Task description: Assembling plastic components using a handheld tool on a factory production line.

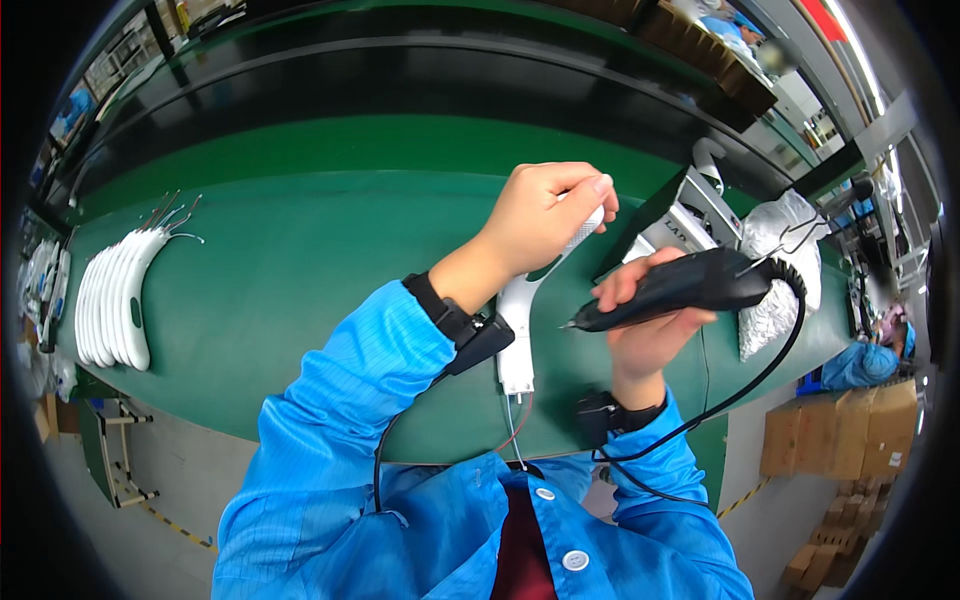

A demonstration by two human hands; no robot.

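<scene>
My left hand [545,215] is wrapped round the upper end of a white curved device housing [516,345] with a dark oval on its side. The housing's lower end points toward me, and thin wires hang from it past the table's near edge. To the right, my right hand [648,345] grips a black electric screwdriver [690,285], tilted so its bit points left. The bit's tip is apart from the housing. A coiled black cord [795,345] runs from the tool's rear.
Several similar white housings [112,300] with wires stand in a row at the left of the green table [300,250]. At the right are a black-and-white boxy machine [668,228] and a translucent plastic bag [775,310]. Cardboard boxes [830,435] stand on the floor.
</scene>
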